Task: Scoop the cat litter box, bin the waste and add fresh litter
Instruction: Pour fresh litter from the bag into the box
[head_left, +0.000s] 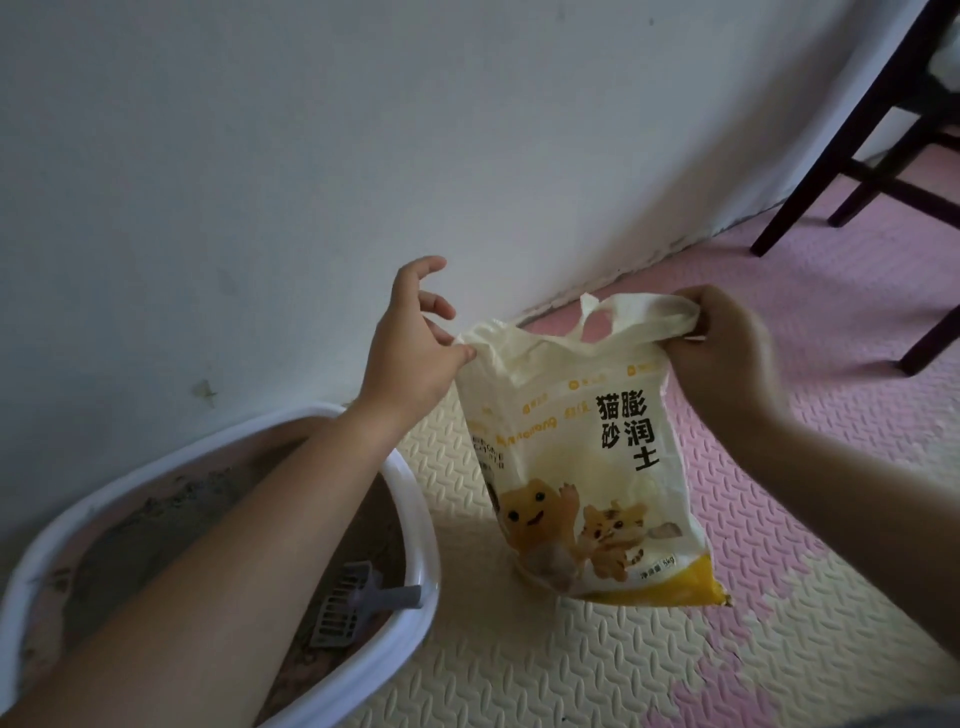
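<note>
now | litter bag (587, 457) upright on mat, right of litter box (415, 525) | left hand (415, 338) pinches top-left corner, other fingers spread | right hand (722, 338) grips top-right handle | box nearer left arm

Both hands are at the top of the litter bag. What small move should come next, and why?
Probably pull the top of the litter bag open: the left hand pinches its left corner and the right hand grips the crumpled handle, but the mouth looks closed. The litter box, with the scoop lying in it, sits just to the left for pouring.
</note>
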